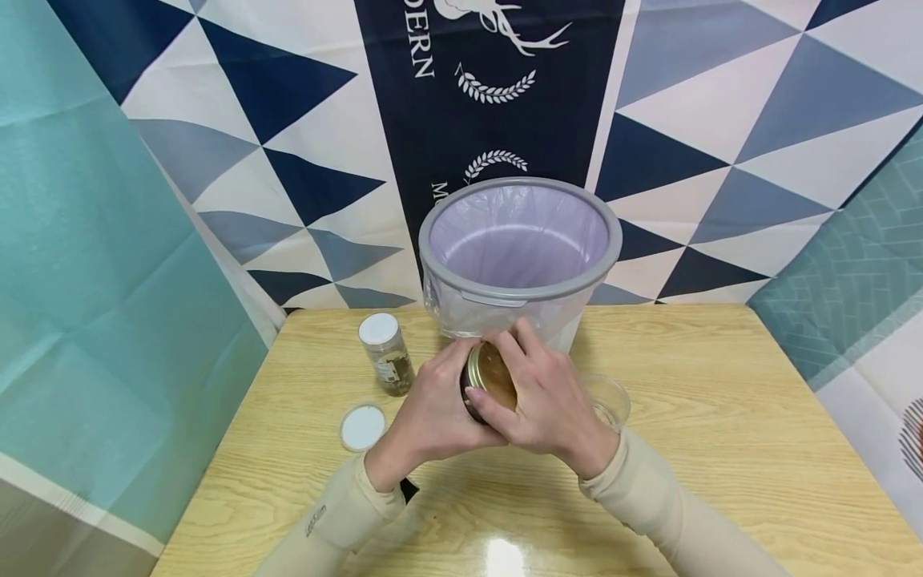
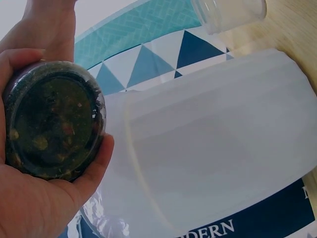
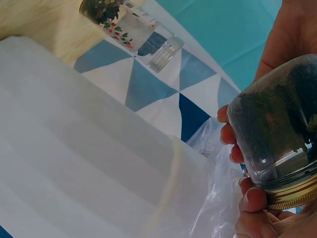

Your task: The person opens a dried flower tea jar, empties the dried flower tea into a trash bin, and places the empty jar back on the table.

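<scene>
A jar with a gold lid (image 1: pixel 496 375) is held between both hands in front of the bin. My left hand (image 1: pixel 443 405) wraps round the jar's side, and my right hand (image 1: pixel 544 393) grips the lid with fingers and thumb. In the left wrist view the jar's base (image 2: pixel 54 121) faces the camera, dark contents showing through, with the left hand (image 2: pixel 44 198) curled round it. The right wrist view shows the clear jar (image 3: pixel 277 119) on its side above the ribbed gold lid (image 3: pixel 292 193), with fingertips on both.
Behind the hands stands a bin (image 1: pixel 519 290) with a grey rim and purplish liner. To the left are a white-lidded clear jar (image 1: pixel 388 357) and a round white lid (image 1: pixel 363 427) on the table (image 1: pixel 721 449). A clear round container (image 1: pixel 609 397) is beside the right wrist.
</scene>
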`<state>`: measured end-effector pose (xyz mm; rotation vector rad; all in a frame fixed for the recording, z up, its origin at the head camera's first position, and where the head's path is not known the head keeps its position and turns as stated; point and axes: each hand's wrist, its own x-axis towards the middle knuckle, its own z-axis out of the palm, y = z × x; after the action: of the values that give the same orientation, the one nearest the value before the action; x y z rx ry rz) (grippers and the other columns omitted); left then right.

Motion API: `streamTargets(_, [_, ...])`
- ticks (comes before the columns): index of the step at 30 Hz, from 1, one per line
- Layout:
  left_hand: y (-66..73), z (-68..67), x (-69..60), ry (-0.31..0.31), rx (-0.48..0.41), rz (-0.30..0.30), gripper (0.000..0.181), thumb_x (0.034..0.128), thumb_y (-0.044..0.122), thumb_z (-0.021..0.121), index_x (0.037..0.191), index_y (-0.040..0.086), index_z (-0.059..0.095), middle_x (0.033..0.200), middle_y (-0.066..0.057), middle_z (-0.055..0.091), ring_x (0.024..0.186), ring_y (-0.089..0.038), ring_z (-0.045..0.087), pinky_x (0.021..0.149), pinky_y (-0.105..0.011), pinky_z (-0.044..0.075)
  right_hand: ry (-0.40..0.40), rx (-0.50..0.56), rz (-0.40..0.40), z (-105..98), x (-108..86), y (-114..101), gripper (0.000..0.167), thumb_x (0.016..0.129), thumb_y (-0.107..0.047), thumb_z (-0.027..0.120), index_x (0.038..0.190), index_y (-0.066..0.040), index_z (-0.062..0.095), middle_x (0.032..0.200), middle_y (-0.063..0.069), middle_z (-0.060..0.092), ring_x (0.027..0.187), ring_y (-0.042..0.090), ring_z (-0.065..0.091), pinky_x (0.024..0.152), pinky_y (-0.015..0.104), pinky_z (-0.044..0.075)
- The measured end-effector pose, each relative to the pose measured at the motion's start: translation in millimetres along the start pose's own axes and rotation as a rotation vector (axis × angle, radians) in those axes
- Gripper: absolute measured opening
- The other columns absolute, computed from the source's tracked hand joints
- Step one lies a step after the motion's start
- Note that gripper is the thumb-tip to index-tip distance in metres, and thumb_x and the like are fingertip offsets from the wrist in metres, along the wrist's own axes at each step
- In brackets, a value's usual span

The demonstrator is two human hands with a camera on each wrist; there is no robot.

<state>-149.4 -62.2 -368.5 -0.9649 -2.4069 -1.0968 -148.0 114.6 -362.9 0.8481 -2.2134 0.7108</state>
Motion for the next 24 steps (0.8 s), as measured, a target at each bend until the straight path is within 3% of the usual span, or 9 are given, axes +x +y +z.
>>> streamTargets(6, [0.7,0.0,0.0,0.023,0.010,0.025,0.094,0.0565,0.032,0.097,0.138,0.009,0.055,0.126,-0.005,0.067,0.114,-0.020,0.066,0.094,-0.036,0.059,0.024,-0.014,-0.033,-1.0,0.6,-1.2,0.067,0.100,-0.067,0.035,0.115,-0.007,0.062,0.095,0.007,0.050,0.060,0.014,0.042,0.047,0.028,0.040])
streamTargets(11, [1.3,0.0,2.5,0.038,0.045,0.085,0.089,0.0563,0.032,0.097,0.132,0.006,0.059,0.120,-0.006,0.069,0.110,-0.020,0.066,0.093,-0.034,0.059,0.055,-0.031,-0.085,-1.0,-0.6,2.3,0.069,0.099,-0.067,0.035,0.117,-0.007,0.062,0.093,0.007,0.048,0.062,0.013,0.040,0.047,0.027,0.039])
streamTargets(18, [-2.9,0.0,0.0,-0.061,-0.097,0.072,0.077,0.0538,0.021,0.092,0.123,0.013,0.060,0.109,0.001,0.070,0.098,-0.012,0.067,0.087,-0.022,0.057,0.070,-0.025,-0.238,-0.1,-4.6,10.2,0.067,0.100,-0.063,0.037,0.121,-0.008,0.067,0.090,0.006,0.050,0.064,0.012,0.043,0.051,0.028,0.041])
streamTargets(24, [-1.8,-1.8,0.1,-0.076,-0.029,0.067,0.083,0.0530,0.024,0.093,0.127,0.011,0.059,0.114,0.000,0.070,0.103,-0.015,0.067,0.090,-0.026,0.058,0.011,-0.016,-0.191,-4.2,-7.7,9.2,0.075,0.099,-0.072,0.035,0.132,-0.010,0.063,0.102,0.007,0.055,0.071,0.014,0.053,0.055,0.030,0.049])
